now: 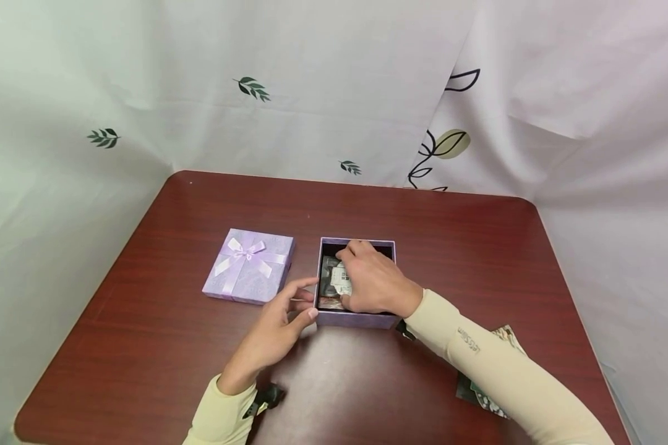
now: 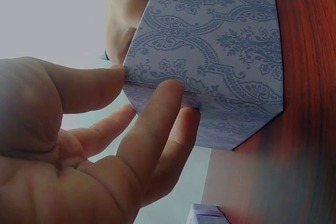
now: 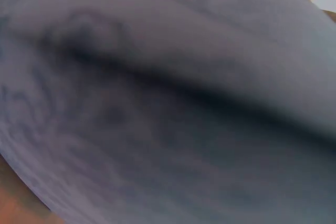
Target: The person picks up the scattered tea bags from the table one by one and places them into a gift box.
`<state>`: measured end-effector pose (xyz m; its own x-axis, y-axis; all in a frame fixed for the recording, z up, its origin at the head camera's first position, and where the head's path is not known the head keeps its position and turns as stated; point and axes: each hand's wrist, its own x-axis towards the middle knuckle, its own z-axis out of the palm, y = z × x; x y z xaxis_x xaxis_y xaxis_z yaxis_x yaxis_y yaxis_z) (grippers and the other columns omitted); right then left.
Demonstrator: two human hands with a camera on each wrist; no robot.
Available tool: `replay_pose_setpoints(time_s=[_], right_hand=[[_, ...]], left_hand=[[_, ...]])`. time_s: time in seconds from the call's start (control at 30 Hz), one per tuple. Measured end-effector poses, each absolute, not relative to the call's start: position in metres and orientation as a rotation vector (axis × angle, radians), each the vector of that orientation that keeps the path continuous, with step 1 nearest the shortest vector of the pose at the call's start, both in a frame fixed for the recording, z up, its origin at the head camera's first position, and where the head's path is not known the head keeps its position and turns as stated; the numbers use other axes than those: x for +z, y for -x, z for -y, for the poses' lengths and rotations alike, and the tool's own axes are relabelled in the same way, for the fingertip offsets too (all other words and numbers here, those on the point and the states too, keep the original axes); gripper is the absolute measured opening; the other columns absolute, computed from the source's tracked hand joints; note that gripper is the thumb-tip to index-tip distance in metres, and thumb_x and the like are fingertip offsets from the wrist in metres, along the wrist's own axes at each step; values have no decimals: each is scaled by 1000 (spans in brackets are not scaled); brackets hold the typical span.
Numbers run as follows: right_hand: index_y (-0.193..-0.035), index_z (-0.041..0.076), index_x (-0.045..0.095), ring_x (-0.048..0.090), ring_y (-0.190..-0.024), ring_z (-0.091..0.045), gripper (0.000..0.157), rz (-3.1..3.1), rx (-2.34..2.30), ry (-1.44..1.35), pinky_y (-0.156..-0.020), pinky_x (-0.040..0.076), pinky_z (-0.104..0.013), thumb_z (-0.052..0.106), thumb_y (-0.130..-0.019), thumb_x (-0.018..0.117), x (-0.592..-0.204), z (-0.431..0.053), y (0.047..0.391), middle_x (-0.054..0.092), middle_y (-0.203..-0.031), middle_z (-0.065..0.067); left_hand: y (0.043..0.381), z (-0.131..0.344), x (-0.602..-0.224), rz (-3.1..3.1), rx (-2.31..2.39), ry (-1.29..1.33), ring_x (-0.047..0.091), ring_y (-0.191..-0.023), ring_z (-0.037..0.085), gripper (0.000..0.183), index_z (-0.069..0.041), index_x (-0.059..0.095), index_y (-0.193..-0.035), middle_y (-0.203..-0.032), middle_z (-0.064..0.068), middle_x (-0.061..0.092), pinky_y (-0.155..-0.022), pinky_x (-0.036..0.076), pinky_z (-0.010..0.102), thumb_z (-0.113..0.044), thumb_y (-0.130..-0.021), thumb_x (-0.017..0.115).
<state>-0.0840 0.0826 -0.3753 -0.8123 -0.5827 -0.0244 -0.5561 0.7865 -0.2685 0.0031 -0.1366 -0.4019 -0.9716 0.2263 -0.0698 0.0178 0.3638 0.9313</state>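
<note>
An uncovered purple box [image 1: 356, 319] stands mid-table, its outside covered in a scrolled floral pattern. My left hand [image 1: 275, 334] touches the box's left side near the front corner. In the left wrist view, the thumb tip meets the rim and the fingers [image 2: 152, 124] lie nearly straight against the patterned wall. Reaching into the box from the right, my right hand [image 1: 375, 278] holds a small packet with a white label [image 1: 341, 279] between thumb and fingers. Dark clear-wrapped packaging [image 1: 327, 275] lies inside beside it. The right wrist view is mostly filled by the blurred box wall [image 3: 157, 145].
The purple lid [image 1: 250, 266] with a ribbon bow lies left of the box. Printed packets or cards [image 1: 487, 398] lie at the right, partly under the right forearm. The dark red table [image 1: 423, 216] is bordered by white leaf-print curtains [image 1: 323, 93].
</note>
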Motion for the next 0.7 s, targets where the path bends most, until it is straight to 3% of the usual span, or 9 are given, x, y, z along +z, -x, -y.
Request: replay_pose_setpoints(time_s=[0.33,0.7], right_hand=[[-140,1,62,56,-105,-24,78,-2802,-345,915,-78,56,-38,34,-77,92,-387,-77,88,60,-123,-10],[-145,-1,58,61,-110,-24,84,-2796,-350,907,-88,59,-41,35,-77,93,-390,-74,89,61,-130,-13]], left_hand=[[-4,134,-400,-2446,1667,-234,71,-114,27,53,-12,56,-149,-122,17,68,-100,57,39,0,-99,70],[-4,135,-399,-2455,1642,-206,71,-113,25,55,-13,56,-149,-122,16,68,-102,56,43,1,-98,70]])
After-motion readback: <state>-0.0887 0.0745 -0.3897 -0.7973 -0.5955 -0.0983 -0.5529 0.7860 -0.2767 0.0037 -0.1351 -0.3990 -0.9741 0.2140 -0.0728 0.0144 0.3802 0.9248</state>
